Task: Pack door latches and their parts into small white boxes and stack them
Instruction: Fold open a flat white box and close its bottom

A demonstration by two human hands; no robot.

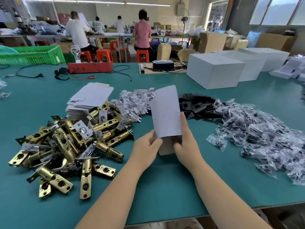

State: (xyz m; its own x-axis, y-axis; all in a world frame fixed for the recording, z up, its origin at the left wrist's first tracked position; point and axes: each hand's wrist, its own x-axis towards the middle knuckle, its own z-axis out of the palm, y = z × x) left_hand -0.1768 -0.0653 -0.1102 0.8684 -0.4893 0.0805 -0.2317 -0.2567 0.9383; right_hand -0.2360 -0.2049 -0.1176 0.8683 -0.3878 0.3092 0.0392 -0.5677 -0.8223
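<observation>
Head view: green table (165, 187)
Flat box: white flat box (166, 113) held upright above the table; between both hands
Left hand (146, 147): pinching its lower left edge
Right hand (184, 138): gripping its right edge
Latches: brass latches (66, 146) heaped at left

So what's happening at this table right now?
A person at a green table holds a flat white box blank upright in both hands, the left hand pinching its lower left edge and the right hand gripping its right side. It is not yet folded into a box and nothing is packed in it. Brass door latches lie heaped to the left, more box blanks behind them, bagged small parts to the right.
</observation>
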